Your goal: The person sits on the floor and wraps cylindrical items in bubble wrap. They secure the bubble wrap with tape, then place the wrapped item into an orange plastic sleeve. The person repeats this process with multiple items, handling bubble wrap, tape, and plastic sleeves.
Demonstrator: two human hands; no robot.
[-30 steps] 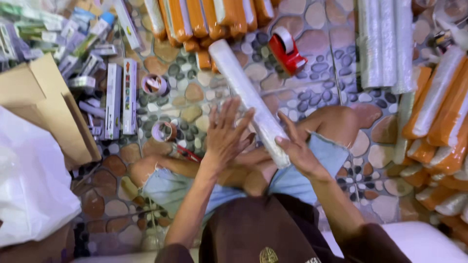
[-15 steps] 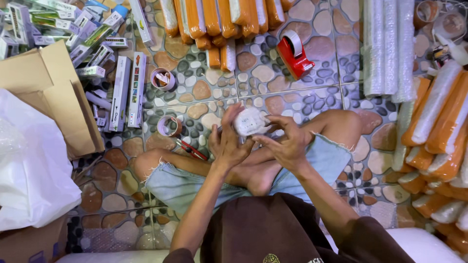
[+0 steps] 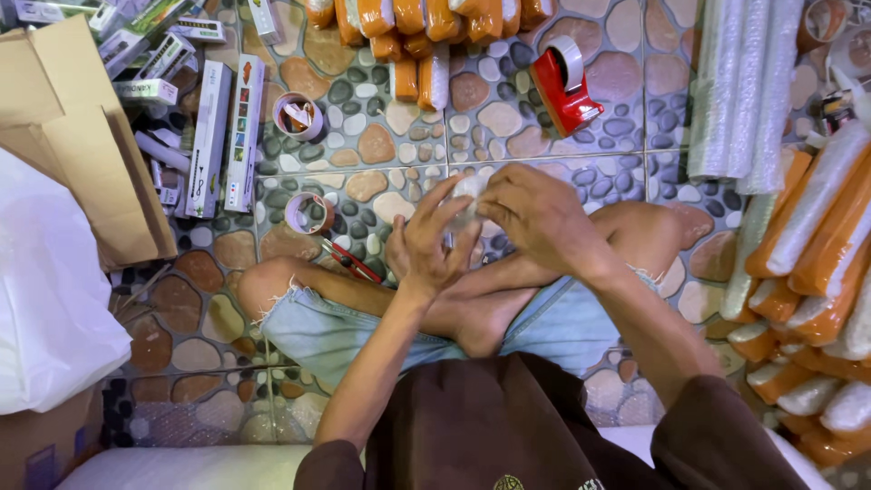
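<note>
Two hands meet over the crossed legs of a person seated on the pebble-patterned floor [image 3: 399, 136]. Left hand [image 3: 431, 245] and right hand [image 3: 540, 218] both close round a pale wrapped roll [image 3: 467, 195], seen end-on and mostly hidden by the fingers; grip of each hand clamped on that roll, left from the near side, right from the far side and over the top. Judged step: working the end of the roll, pressing or folding its clear wrap shut. Cannot tell whether tape is already on it. Next move, as a judgement, calls for one hand keeping the fold pinched while the other frees itself, without letting the wrap spring open. Just left of the grip: a small tape ring [image 3: 308, 213] on the floor, and a red-handled tool [image 3: 349, 261], likely scissors, half under the left forearm. Further left: long flat boxes [image 3: 227, 136] and a cardboard sheet [image 3: 82, 145]. Beyond the grip: a red tape dispenser [image 3: 564, 86], a second tape ring [image 3: 298, 115], a row of orange wrapped rolls [image 3: 417, 54]. Right of the grip: clear bubble-wrap rolls [image 3: 739, 91], then a stack of finished orange-and-white bundles [image 3: 817, 263]. White bag [image 3: 45, 299] far left.
</note>
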